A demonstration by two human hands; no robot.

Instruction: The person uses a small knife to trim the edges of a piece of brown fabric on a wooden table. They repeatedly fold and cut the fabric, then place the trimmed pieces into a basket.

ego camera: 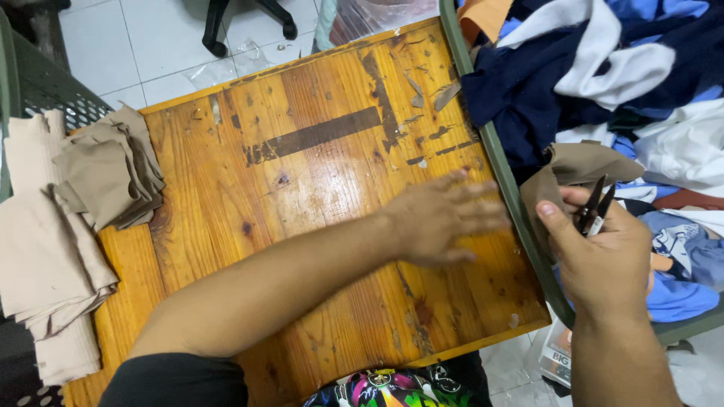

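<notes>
Gripping small dark snips (pixel 594 209), the right hand (pixel 603 260) is closing around their handles, blades pointing up and slightly apart. It is also pinching a brown cloth (pixel 581 167) under the thumb; that piece is dull khaki, soft and folded over, draping across the green bin rim (pixel 504 177) at the right edge of the worktop (pixel 302 188). The left hand (pixel 445 218) is hovering open and blurred, fingers spread flat over the worn, scratched wood, holding nothing. Behind the cloth, blue, white and navy scraps (pixel 603 68) are piling up in the bin. Tan pieces (pixel 105 177) are lying stacked at the far left.
</notes>
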